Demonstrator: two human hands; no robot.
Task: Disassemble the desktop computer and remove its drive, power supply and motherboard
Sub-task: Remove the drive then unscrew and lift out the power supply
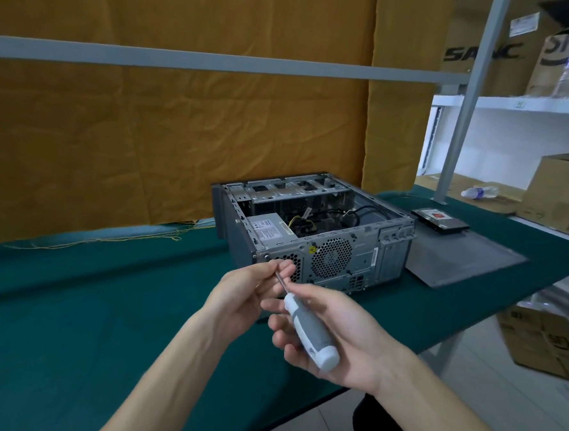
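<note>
An open grey computer case (312, 230) lies on its side on the green table (87, 320), rear panel toward me. Inside at the near left sits the silver power supply (269, 229), with yellow and black cables behind it. A removed drive (439, 219) lies on the table to the right of the case. My right hand (329, 331) grips the white and grey handle of a screwdriver (309, 330). My left hand (248, 289) pinches the metal shaft near its tip, just in front of the rear panel's lower left corner.
The case's grey side panel (464, 256) lies flat to the right of the case. Behind hangs an orange cloth (169, 118). Shelves with cardboard boxes (564, 189) and plastic bottles (479, 193) stand at the right. More boxes sit on the floor below the table's right edge.
</note>
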